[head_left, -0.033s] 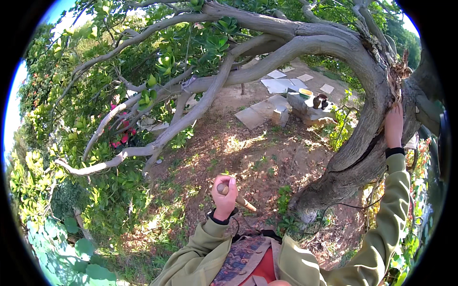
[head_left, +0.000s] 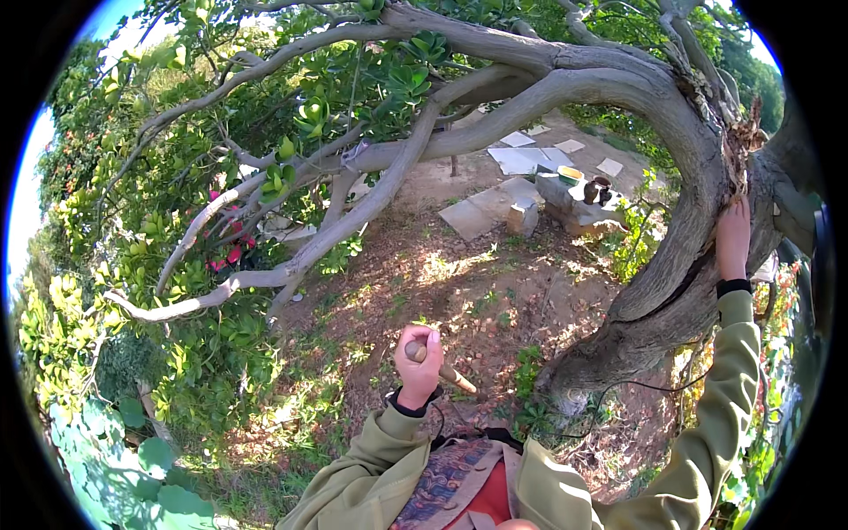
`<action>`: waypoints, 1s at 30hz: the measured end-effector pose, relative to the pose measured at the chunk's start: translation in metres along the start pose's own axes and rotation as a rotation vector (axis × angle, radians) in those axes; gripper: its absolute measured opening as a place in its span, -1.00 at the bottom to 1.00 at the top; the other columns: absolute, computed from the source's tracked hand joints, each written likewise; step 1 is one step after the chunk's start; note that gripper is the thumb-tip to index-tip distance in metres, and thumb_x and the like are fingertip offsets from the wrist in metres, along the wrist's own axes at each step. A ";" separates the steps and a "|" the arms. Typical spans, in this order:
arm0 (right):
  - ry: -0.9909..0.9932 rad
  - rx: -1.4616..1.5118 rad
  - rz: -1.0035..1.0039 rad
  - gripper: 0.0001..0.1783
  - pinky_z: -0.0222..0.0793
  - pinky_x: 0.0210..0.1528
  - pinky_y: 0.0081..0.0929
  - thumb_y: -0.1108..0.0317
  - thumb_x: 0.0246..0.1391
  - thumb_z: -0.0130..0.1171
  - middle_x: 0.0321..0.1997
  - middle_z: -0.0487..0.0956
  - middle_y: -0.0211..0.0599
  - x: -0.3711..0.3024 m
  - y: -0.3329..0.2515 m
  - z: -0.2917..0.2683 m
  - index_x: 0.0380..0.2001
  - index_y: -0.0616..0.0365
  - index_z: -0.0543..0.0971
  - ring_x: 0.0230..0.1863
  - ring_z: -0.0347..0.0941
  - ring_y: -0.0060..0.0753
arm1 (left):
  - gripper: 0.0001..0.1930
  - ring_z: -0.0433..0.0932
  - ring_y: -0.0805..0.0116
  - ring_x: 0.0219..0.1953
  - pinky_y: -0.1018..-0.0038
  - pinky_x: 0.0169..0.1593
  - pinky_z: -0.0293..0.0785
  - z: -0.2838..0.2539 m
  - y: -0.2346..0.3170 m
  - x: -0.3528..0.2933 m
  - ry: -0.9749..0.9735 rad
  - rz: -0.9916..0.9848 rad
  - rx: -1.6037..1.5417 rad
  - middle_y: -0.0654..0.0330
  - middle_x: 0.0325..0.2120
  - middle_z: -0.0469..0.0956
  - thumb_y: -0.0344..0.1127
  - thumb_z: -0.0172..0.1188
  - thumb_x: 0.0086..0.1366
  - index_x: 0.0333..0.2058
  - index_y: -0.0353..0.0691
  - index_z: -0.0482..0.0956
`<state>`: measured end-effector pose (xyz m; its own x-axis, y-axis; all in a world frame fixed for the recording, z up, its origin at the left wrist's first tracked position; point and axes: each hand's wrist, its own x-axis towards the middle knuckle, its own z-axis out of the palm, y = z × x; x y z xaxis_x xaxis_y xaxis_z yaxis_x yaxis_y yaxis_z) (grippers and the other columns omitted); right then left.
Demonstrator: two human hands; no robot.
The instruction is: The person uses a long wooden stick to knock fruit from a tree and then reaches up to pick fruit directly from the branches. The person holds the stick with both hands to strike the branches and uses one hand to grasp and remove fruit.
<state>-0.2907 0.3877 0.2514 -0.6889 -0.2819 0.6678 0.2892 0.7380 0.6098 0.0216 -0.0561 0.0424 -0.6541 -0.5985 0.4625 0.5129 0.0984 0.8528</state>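
1. The left hand [head_left: 418, 360] is closed in a fist around a short wooden stick [head_left: 446, 371]. Its grip is wrapped tight, with the stick's rounded end showing between thumb and fingers and the rest of the shaft pointing down and to the right, out past the heel of the hand.
2. This hand is held low in the middle of the view, in front of the person's chest, above bare brown ground [head_left: 459, 283] dappled with sun and scattered with small weeds.
3. The right hand [head_left: 733, 238] is raised high at the right, palm laid flat against the thick curved tree trunk [head_left: 671, 265]. Its grip is open, fingers spread upward on the bark; it clasps nothing, only presses on the wood.
4. Just above those fingers a tuft of dry brown fibres [head_left: 746, 132] sticks out of the trunk.
5. Both arms wear olive-green sleeves [head_left: 371, 468] with dark cuffs at the wrists.
6. From the trunk, long grey branches [head_left: 371, 190] sweep left across the view, carrying clusters of thick green leaves; a few red flowers [head_left: 231, 252] show among them at the left.
7. Farther off, beyond the branches, flat pale slabs [head_left: 481, 210] lie on the dirt, and a low stone block [head_left: 570, 208] carries a small yellow bowl [head_left: 571, 174] and a dark pot [head_left: 599, 188].
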 end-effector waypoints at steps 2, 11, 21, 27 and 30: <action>0.082 0.055 0.007 -0.62 -0.05 0.42 -0.36 0.46 0.03 -0.08 0.06 0.50 -0.06 0.000 0.005 0.023 -0.12 0.40 0.55 0.31 0.18 -0.15 | -0.93 0.32 0.61 -0.69 0.61 -0.62 0.25 -0.001 -0.002 -0.001 0.016 0.012 0.053 0.33 -0.68 0.36 -0.42 0.03 0.36 -0.30 -0.24 0.33; 0.156 0.170 0.006 -0.59 -0.06 0.44 -0.37 0.50 0.04 -0.11 0.17 0.42 -0.04 0.006 0.014 0.082 -0.03 0.44 0.47 0.34 0.13 -0.14 | -0.92 0.35 0.63 -0.63 0.62 -0.58 0.27 -0.003 0.001 -0.008 0.015 -0.023 -0.012 0.32 -0.61 0.41 -0.45 0.08 0.34 -0.30 -0.27 0.36; 0.314 0.197 -0.090 -0.66 0.03 0.39 -0.30 0.50 -0.01 -0.07 0.10 0.46 0.01 -0.002 0.018 0.052 -0.16 0.43 0.51 0.30 0.19 -0.09 | -0.92 0.37 0.61 -0.65 0.60 -0.57 0.31 0.003 0.013 -0.014 0.022 -0.023 -0.023 0.30 -0.65 0.41 -0.42 0.06 0.34 -0.31 -0.26 0.36; 0.240 0.204 -0.121 -0.79 0.01 0.39 -0.27 0.42 -0.05 -0.01 -0.06 0.53 -0.01 -0.003 0.013 0.010 -0.39 0.28 0.55 0.19 0.30 -0.15 | -0.93 0.23 0.60 -0.72 0.59 -0.63 0.21 0.007 0.009 -0.018 0.030 0.033 0.018 0.31 -0.70 0.30 -0.42 0.00 0.37 -0.28 -0.25 0.29; 0.406 0.119 -0.161 -0.79 -0.01 0.40 -0.28 0.37 -0.04 -0.02 -0.18 0.56 -0.04 -0.002 0.020 0.016 -0.41 0.25 0.55 0.12 0.37 -0.18 | -0.94 0.20 0.60 -0.74 0.60 -0.65 0.19 0.017 0.014 -0.019 0.050 0.043 -0.018 0.32 -0.71 0.28 -0.42 -0.03 0.38 -0.28 -0.24 0.28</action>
<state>-0.2943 0.4126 0.2557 -0.3951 -0.5990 0.6964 0.1053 0.7236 0.6822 0.0317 -0.0295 0.0495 -0.6029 -0.6328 0.4859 0.5504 0.1111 0.8275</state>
